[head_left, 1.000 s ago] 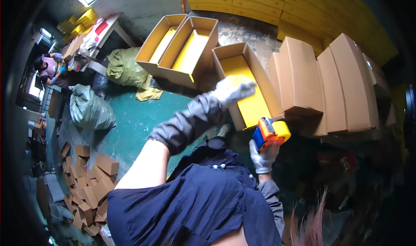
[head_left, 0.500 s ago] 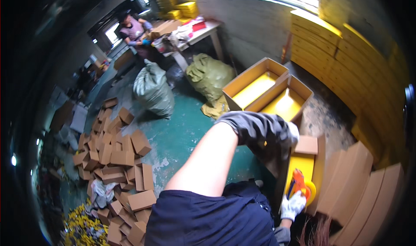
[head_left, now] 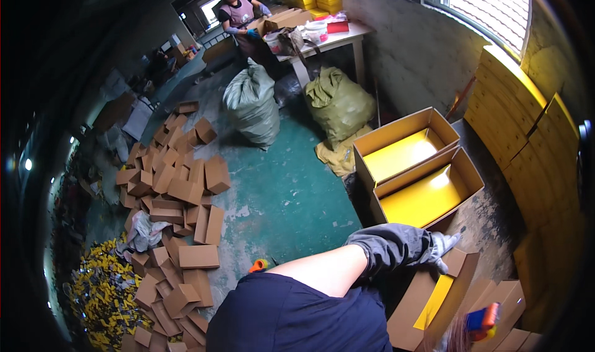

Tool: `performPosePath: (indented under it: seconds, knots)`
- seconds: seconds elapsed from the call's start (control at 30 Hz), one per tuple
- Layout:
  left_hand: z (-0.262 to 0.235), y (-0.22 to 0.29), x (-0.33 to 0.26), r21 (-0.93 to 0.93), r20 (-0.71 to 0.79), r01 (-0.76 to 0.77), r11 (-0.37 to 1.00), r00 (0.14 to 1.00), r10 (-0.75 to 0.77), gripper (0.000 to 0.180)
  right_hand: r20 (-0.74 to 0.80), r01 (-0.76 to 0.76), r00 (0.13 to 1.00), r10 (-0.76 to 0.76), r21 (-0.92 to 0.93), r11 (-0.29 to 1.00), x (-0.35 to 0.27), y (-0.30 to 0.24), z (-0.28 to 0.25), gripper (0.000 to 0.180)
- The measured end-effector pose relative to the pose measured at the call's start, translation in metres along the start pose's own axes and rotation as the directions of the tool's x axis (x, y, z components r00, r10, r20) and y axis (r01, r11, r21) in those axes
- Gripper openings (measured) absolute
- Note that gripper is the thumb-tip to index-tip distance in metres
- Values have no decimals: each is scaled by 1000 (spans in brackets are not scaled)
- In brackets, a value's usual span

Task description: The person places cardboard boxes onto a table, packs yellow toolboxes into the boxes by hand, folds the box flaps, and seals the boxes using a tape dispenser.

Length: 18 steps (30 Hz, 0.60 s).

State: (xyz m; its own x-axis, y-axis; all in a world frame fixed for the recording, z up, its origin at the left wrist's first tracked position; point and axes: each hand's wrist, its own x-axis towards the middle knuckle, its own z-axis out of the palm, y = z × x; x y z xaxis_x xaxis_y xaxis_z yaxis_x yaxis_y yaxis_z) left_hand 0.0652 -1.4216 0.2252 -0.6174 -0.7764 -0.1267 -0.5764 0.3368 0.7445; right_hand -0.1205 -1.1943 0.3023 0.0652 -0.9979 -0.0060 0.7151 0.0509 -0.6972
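beside the green floor point(head_left: 291, 197), two cartons point(head_left: 365, 166) stand open; the nearer carton point(head_left: 406, 305) looks partly closed, a yellow strip point(head_left: 434, 302) uncovered. the left hand point(head_left: 441, 250), fingers spread, touches its end; the right hand point(head_left: 442, 343), near the tape dispenser point(head_left: 483, 321), is too hidden to tell its grip.

The carton point(head_left: 406, 302) is brown, the dispenser point(head_left: 483, 321) blue-orange.

The wide view looks down and ahead from the wearer's head. The shirt point(head_left: 297, 318) and left arm point(head_left: 325, 268) are very close at the bottom, the yellow-lined box point(head_left: 434, 302) is near at the lower right, and the table point(head_left: 359, 30) is far off up top.
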Motion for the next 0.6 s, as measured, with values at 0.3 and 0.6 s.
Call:
performPosePath:
  seconds: [0.3, 0.6]
  knots:
    - [12, -13, 13, 18, 61, -75, 997, 995, 74, 84, -117, 20, 993, 18, 317, 948, 19, 14, -44, 70]
    - [-11, -16, 8, -283, 131, 38, 958, 991, 0, 62, -206, 9, 969, 135, 575, 818, 45, 41, -90, 66]
